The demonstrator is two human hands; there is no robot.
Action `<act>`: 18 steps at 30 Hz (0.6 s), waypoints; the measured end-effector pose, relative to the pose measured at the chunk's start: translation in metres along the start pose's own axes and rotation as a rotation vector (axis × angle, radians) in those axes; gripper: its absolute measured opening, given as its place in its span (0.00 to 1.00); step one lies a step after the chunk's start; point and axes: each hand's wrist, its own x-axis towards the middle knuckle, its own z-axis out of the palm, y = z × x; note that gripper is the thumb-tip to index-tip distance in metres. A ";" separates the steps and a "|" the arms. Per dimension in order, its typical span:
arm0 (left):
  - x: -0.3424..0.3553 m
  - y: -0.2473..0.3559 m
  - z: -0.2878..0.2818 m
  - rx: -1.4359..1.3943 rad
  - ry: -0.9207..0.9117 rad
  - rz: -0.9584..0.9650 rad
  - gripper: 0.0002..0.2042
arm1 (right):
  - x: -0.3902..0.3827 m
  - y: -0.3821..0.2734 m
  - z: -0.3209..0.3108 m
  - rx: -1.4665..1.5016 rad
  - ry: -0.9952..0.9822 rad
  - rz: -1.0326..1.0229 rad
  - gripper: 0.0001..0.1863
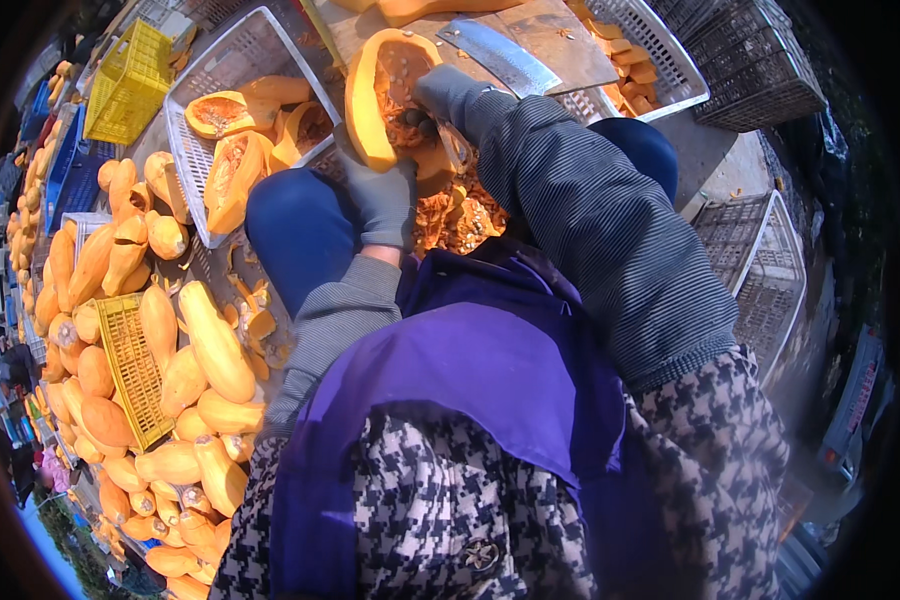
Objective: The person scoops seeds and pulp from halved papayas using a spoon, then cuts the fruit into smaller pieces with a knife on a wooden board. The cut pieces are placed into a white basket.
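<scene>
My gloved left hand (375, 200) grips the underside of a halved orange squash (368, 95), held upright and tilted. My gloved right hand (440, 105) is inside its hollow, fingers curled among seeds and pulp; what they hold is unclear. Below, between my knees, lies a heap of stringy pulp, seeds and squash pieces (455, 220). A broad cleaver (500, 55) rests on a wooden board (585, 55) just beyond my right hand. At my left, a white crate (185, 120) holds halved squashes (235, 180).
A large pile of whole squashes (215, 345) covers the left side, around a yellow basket (135, 370). Another yellow crate (125, 80) and blue crates (75, 165) stand behind. A white crate of chunks (685, 70), a dark crate (755, 75) and a grey crate (760, 250) are at right.
</scene>
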 end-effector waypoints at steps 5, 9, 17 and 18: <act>-0.005 0.000 0.002 0.018 0.011 0.051 0.44 | 0.032 0.016 0.010 -0.025 0.059 0.049 0.16; -0.005 -0.001 0.001 0.077 0.010 0.112 0.41 | 0.029 0.013 0.004 0.059 0.099 0.036 0.13; -0.004 -0.004 -0.004 0.049 -0.054 0.074 0.42 | -0.002 0.018 0.002 0.204 0.134 -0.052 0.13; -0.004 -0.003 -0.004 0.033 -0.066 0.058 0.42 | -0.001 0.020 0.002 0.120 0.152 -0.087 0.14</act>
